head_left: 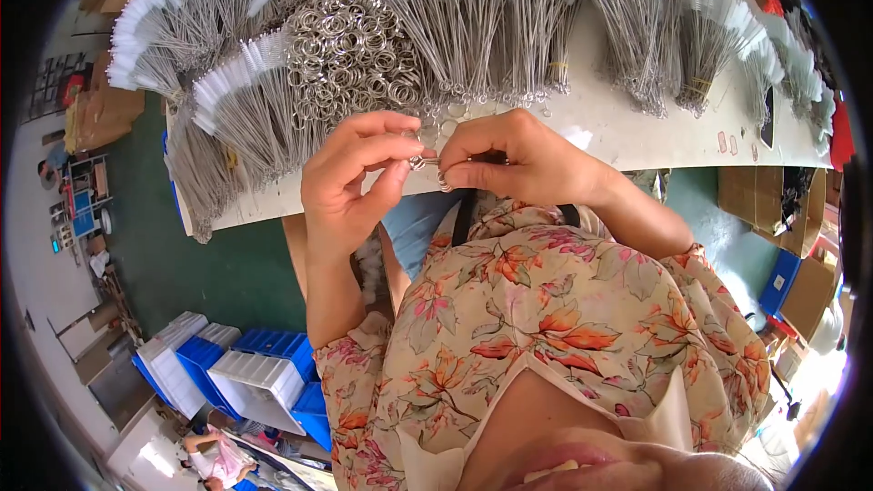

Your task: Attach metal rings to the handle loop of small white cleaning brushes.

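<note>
My left hand and my right hand meet over the near edge of the table. Thumb and fingers of the left pinch a small shiny metal ring. Closed fingers of the right grip a few metal rings, which stick out below its fingertips. The two sets of metal nearly touch, and whether they are linked is too small to tell. Just beyond my hands lies a big heap of loose metal rings. Beside it are bundles of thin wire brushes with white bristles and looped wire ends.
More brush bundles fan out at the table's left end, and others at the right. A dark flat object lies near the right end of the white table. Blue and white crates stand on the floor, with cardboard boxes at right.
</note>
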The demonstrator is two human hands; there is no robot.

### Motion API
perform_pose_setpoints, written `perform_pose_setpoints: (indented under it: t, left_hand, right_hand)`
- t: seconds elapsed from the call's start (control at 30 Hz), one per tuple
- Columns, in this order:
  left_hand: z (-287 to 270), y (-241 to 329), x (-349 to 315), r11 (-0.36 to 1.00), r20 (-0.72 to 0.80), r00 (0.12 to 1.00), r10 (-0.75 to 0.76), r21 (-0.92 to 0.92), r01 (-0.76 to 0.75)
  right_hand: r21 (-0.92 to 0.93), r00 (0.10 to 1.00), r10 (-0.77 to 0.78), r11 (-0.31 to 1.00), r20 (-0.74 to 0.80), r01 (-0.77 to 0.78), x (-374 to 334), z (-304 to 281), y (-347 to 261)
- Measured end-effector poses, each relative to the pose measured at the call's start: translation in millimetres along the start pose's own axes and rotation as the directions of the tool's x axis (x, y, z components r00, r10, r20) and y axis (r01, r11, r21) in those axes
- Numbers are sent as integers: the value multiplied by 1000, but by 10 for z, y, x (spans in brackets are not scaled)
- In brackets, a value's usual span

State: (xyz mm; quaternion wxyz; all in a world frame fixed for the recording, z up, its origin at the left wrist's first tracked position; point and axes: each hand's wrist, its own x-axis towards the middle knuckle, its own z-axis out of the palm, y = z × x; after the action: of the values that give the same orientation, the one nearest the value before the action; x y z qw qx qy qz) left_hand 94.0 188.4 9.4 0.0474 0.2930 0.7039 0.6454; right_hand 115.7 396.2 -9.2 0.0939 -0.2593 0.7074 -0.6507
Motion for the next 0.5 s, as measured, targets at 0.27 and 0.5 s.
perform_pose_setpoints:
  t: [0.27,0.5]
  left_hand:
    - [242,148,112,996,-184,983,13,-81,-29]
    - [219,246,219,921,-181,933,312,298,-251]
  right_hand:
    - [553,927,372,762,55,-338,-4,-168,-225]
    - [529,937,315,827,-153,-192,202,-89,-570]
